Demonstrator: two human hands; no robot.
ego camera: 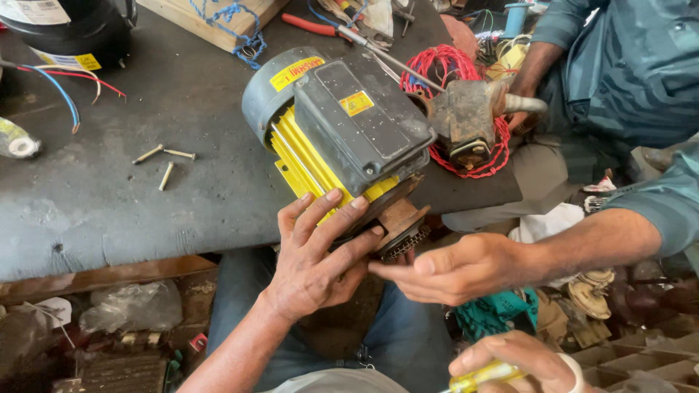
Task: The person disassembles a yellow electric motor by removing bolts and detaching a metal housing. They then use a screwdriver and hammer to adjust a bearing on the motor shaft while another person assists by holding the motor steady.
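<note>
The lower end of the yellow electric motor (342,135) is partly covered by the left hand (317,255), and the rusty end plate (403,224) below it shows only at its edge, so how it sits on the motor is hard to make out. The right hand (520,364) is cut off by the bottom edge; only its fingers and a wrist band show. Which person the bare forearm reaching in from the right belongs to cannot be settled; its hand (455,268) ends in a teal sleeve like that of the seated person (626,73) at the top right.

The motor lies on its side at the near edge of the dark desk (109,196), its grey terminal box (360,124) turned up and its lower end overhanging the edge. The left hand's fingers (331,211) spread wide and press against that overhanging end, fingertips on the yellow fins and the box corner, thumb towards the end plate. The reaching hand lies just beside, its fingers pointing at the plate, close to touching the left thumb.

The right hand's fingers are curled narrow around a yellow-handled screwdriver (480,376), well below the motor and apart from it.

Three brass bolts (164,160) lie loose on the desk to the motor's left. A rusty pump part (466,120) sits on red wire (444,69) behind it.
</note>
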